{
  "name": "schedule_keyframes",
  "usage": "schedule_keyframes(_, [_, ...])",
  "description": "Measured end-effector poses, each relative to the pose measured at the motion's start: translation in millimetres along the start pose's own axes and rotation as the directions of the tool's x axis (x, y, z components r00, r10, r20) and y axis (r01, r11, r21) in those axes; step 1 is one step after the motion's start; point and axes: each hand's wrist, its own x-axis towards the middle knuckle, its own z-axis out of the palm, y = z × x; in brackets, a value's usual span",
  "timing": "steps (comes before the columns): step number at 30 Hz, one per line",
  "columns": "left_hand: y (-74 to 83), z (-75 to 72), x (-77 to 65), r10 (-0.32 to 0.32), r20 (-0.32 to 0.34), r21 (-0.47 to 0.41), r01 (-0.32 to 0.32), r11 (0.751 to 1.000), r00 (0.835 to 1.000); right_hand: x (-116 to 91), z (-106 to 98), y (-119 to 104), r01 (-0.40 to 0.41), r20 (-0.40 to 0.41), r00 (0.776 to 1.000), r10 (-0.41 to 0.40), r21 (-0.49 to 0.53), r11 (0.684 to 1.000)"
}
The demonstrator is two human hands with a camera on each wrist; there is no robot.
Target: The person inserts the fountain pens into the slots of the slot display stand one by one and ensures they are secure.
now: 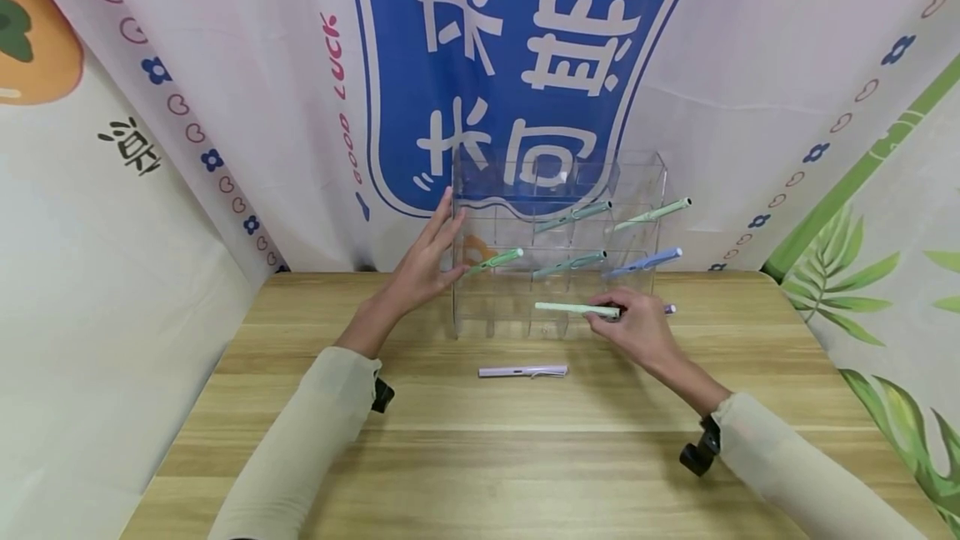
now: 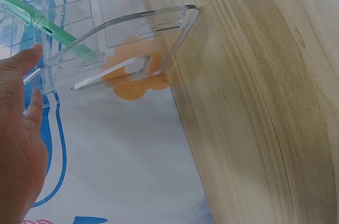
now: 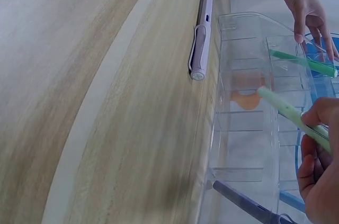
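My right hand [image 1: 641,327] pinches a pale green pen [image 1: 566,307] between thumb and fingers, holding it sideways before the lower row of a clear acrylic rack [image 1: 455,307]. In the right wrist view, the pen's light end [image 3: 275,101] points across the rack's front. My left hand [image 1: 425,269] rests against the rack's left side, fingers extended along the panel and thumb near the front edge. By that thumb, a green pen [image 2: 53,29] slants out of a compartment. A lavender pen with a clip [image 1: 513,372] lies on the table in front.
Teal pens [image 1: 576,217], a blue pen [image 1: 648,262] and a light green pen [image 1: 660,212] stick out of the rack's upper rows. A dark purple pen [image 3: 243,201] sits low at the right. Behind the wooden table [image 1: 465,457] hangs a printed cloth [image 1: 292,148].
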Motion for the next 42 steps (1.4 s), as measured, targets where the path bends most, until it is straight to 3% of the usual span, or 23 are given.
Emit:
schedule_keyframes(19, [0.6,-0.3,-1.5,0.000,-0.006,0.002,0.000,1.000,1.000,3.0,24.1,-1.2,-0.107,0.024,0.994,0.106,0.045,0.993])
schedule_keyframes(42, [-0.4,-0.3,-0.8,0.011,-0.011,0.011,-0.011,1.000,1.000,3.0,31.9,-0.6,-0.129,0.002,0.992,0.129,0.039,0.991])
